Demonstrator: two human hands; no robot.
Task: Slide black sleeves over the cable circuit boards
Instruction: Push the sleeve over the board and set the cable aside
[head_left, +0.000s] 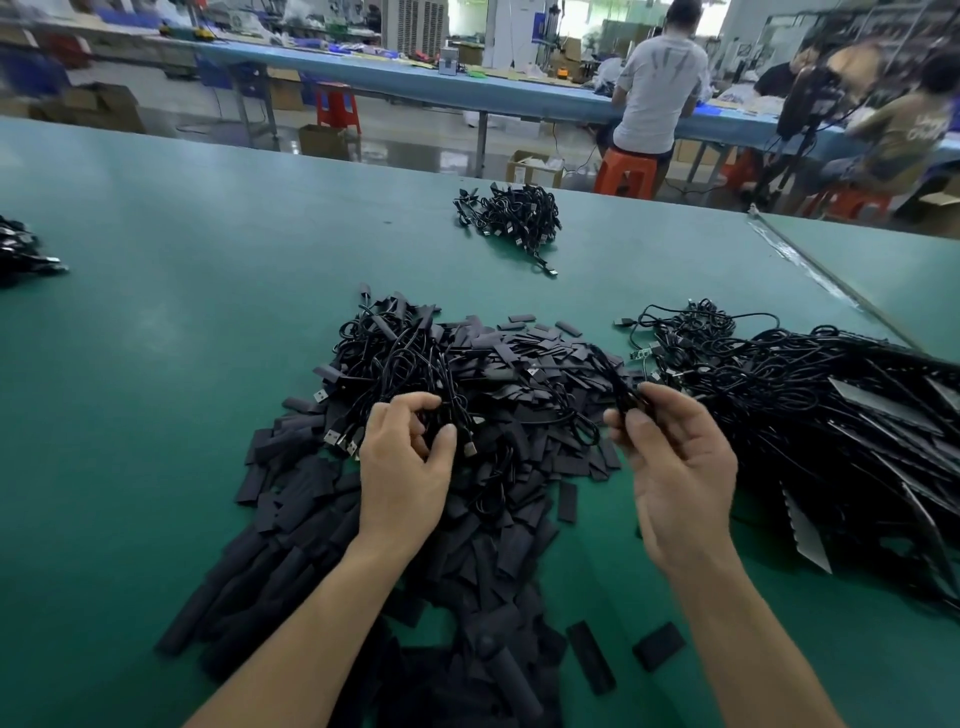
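A big heap of flat black sleeves (395, 525) covers the green table (156, 312) in front of me. Tangled black USB cables (410, 358) lie on top of the heap. My left hand (405, 467) grips a bunch of these cables, with their metal plugs sticking out beside my fingers. My right hand (675, 462) pinches the end of one black cable (608, 374) between thumb and fingertips; whether a sleeve is on it I cannot tell. A green circuit board (640, 354) shows at the edge of the large cable pile (810, 405) on the right.
A smaller bundle of cables (511, 213) lies further back on the table. Another dark pile (21, 254) sits at the left edge. A metal strip (826, 275) runs along the table seam at right. People sit on orange stools (626, 171) at a far bench.
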